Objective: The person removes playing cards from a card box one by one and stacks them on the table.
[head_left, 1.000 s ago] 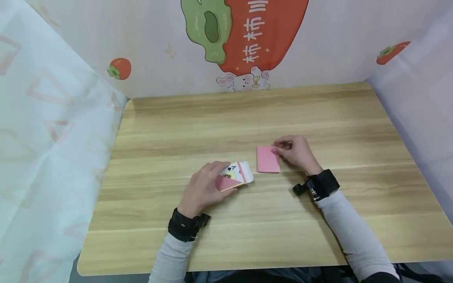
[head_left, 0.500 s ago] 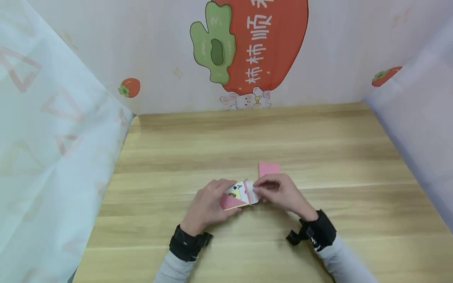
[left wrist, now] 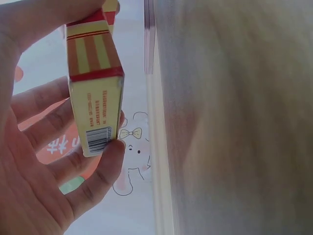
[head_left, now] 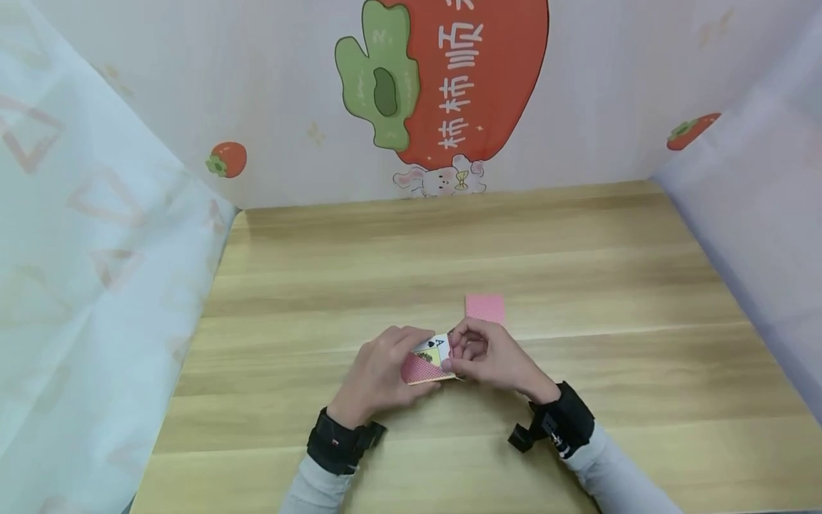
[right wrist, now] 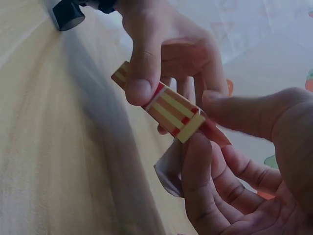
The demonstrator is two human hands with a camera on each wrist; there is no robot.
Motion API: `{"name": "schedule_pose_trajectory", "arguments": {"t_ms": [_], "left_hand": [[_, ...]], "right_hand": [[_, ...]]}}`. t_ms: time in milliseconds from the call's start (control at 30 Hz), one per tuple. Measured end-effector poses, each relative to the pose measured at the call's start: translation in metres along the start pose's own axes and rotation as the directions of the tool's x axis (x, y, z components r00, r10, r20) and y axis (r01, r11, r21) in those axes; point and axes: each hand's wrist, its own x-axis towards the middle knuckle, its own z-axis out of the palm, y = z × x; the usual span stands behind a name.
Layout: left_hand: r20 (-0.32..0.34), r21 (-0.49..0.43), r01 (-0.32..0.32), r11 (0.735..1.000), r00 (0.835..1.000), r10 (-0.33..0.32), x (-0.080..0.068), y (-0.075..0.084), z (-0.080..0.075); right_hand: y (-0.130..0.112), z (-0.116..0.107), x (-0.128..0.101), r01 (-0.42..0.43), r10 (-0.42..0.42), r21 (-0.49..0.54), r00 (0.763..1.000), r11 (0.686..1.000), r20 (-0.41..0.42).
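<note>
Gripping a playing-card box (head_left: 425, 363) showing an ace of spades, the left hand (head_left: 377, 371) curls round the box's left end above a wooden desk (head_left: 308, 264), while the right hand (head_left: 497, 357) pinches its right end, and pink-patterned cards (head_left: 484, 306) lie flat beyond the box, slightly to its right.

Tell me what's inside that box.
An ace of spades shows on the box; whether it's a card inside I can't tell. The right hand covers one end; anything deeper is hidden.
</note>
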Motion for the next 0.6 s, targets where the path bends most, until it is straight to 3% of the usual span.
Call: {"name": "schedule_pose_trajectory", "arguments": {"t_ms": [300,600], "left_hand": [[-0.013,-0.007,0.003,1.000,1.000,-0.003,0.0080,-0.0042,-0.0033],[-0.002,-0.018,0.033,0.999,0.999,-0.033,0.0027,-0.0038,-0.0014]], "right_hand": [[-0.0006,-0.0046,0.0068,-0.042,0.042,0.113,0.999,0.993,0.004],[0.0076,0.0019,0.0065,-0.082,0.083,0.054,0.996,0.995,-0.025]]}}
